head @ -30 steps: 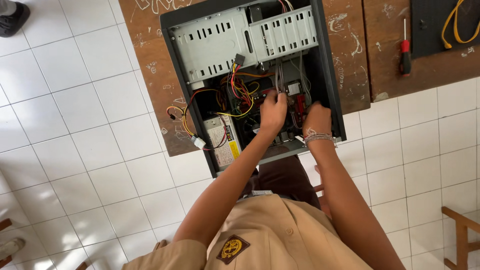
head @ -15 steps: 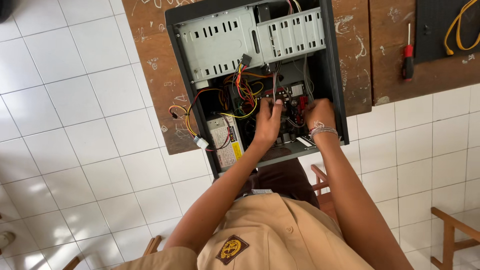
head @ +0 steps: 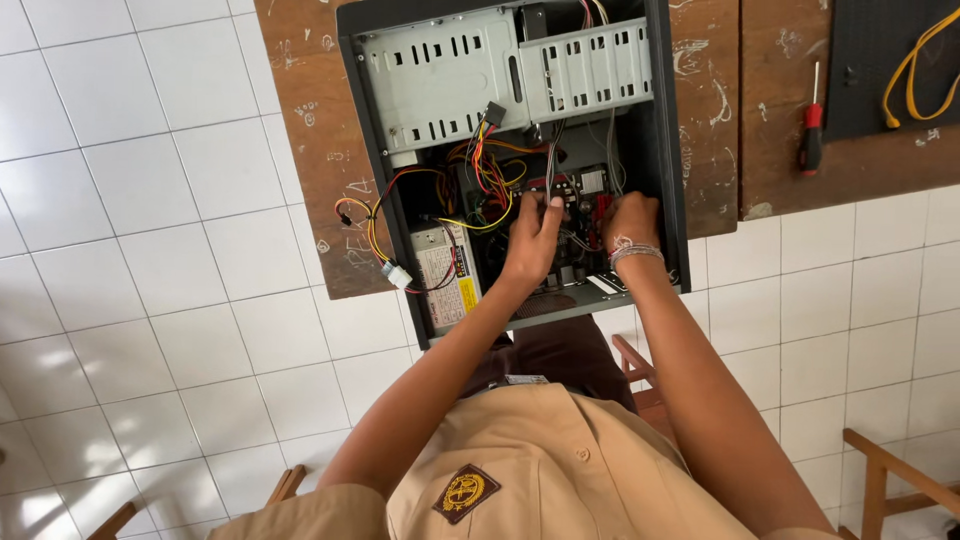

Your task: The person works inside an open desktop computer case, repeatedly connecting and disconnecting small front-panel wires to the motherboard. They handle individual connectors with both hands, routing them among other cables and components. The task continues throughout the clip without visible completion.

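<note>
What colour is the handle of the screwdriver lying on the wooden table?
The screwdriver has a red and black handle, seen in the head view, at the upper right.

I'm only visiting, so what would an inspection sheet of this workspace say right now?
Surface: scratched brown wooden table, a second table alongside.
Job's things: open computer case lying on the table, grey power supply and metal drive bays inside.
Clutter: red-handled screwdriver and a black mat on the second table.
Hands: left hand and right hand both inside the case; grip unclear.
Cables: red, yellow and black wire bundle spilling out; yellow cable on the mat.
Surroundings: white floor tiles, wooden chair.
</note>
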